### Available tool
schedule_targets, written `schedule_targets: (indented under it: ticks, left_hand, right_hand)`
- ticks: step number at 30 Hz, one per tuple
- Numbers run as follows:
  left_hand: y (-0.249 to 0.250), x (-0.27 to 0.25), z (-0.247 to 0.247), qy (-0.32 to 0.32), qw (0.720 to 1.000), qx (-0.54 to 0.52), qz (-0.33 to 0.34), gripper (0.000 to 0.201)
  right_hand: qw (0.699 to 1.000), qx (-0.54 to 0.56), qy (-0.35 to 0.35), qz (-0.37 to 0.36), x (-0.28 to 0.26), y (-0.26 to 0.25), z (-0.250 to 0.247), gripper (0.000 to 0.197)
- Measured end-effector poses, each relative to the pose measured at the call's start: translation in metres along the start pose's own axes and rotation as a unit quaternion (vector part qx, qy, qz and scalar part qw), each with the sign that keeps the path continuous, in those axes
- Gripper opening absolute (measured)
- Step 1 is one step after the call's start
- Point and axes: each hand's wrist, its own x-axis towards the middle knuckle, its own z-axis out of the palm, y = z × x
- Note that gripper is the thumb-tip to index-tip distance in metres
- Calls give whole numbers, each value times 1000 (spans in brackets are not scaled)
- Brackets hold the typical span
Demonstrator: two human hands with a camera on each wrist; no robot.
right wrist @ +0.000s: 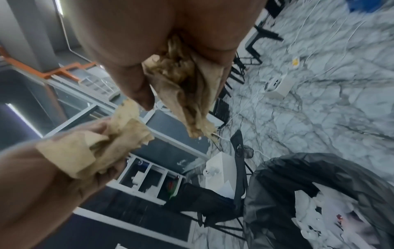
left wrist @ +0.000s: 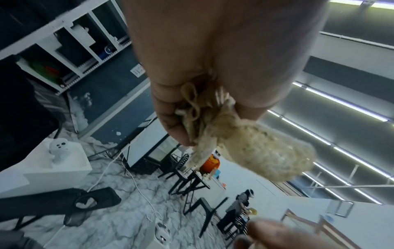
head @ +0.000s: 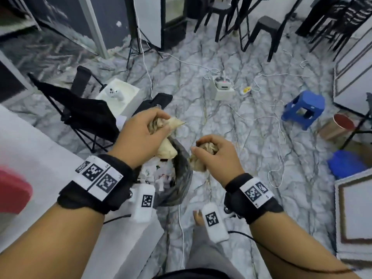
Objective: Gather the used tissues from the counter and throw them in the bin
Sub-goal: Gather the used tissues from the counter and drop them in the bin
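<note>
My left hand (head: 149,127) grips a wad of crumpled beige tissues (head: 168,147), which hangs out of the fist in the left wrist view as tissues (left wrist: 251,151). My right hand (head: 209,150) grips a second crumpled wad of tissues (head: 198,163), seen close up as tissues (right wrist: 187,94). Both hands hover above the bin (head: 181,178), lined with a dark plastic bag and holding white paper scraps. The bin's bag (right wrist: 319,182) shows at the lower right of the right wrist view, below both fists.
The white counter (head: 40,158) runs along my left, with a red object (head: 12,190) on it. A black folding chair (head: 84,113) stands behind the bin. White cables, a blue stool (head: 304,109) and a white box (head: 221,89) lie on the marble floor.
</note>
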Motion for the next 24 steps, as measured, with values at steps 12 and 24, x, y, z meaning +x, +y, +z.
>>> schedule_targets:
  ticks: [12, 24]
  left_hand:
    - [-79, 150, 111, 147, 954, 10, -260, 19]
    - [-254, 129, 238, 104, 807, 3, -582, 35]
  right_hand:
    - [971, -24, -197, 135, 215, 101, 29, 19]
    - [912, -64, -262, 310, 268, 273, 127, 29]
